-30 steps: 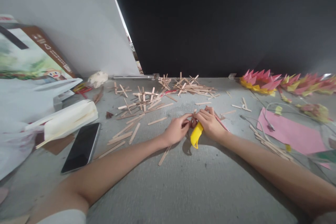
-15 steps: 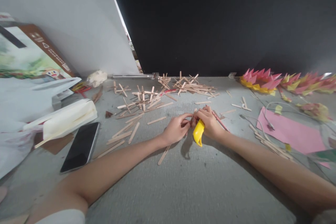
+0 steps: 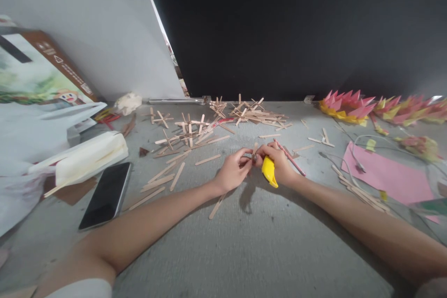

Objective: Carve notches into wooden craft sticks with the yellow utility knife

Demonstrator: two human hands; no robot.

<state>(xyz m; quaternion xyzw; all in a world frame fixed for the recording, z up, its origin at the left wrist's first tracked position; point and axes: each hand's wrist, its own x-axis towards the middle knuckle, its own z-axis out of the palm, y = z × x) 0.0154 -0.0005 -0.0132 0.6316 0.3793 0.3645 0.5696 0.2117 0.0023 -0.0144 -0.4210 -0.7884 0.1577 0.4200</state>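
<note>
My left hand (image 3: 234, 171) is closed, pinching a wooden craft stick (image 3: 255, 147) whose tip sticks up between the fingers. My right hand (image 3: 275, 162) meets it from the right, wrapped round a yellow utility knife (image 3: 269, 172). The knife's working end is at the stick, mostly hidden by fingertips; its rounded rear points down toward me. A red pencil (image 3: 293, 160) runs along the far side of my right hand; I cannot tell whether the hand touches it. A loose craft stick (image 3: 217, 206) lies partly under my left wrist.
Crossed sticks (image 3: 190, 130) and a stick pile (image 3: 260, 115) lie ahead. At left are a phone (image 3: 105, 195), a cream packet (image 3: 91, 158) and a plastic bag (image 3: 31, 125). At right are pink paper (image 3: 387, 172), a cable (image 3: 349, 165) and pink-yellow paper crowns (image 3: 347, 107). A dark panel (image 3: 296, 32) stands behind.
My right hand has turned, swinging the rear of the yellow knife up and to the right. More of the held stick's tip and of the red pencil shows.
</note>
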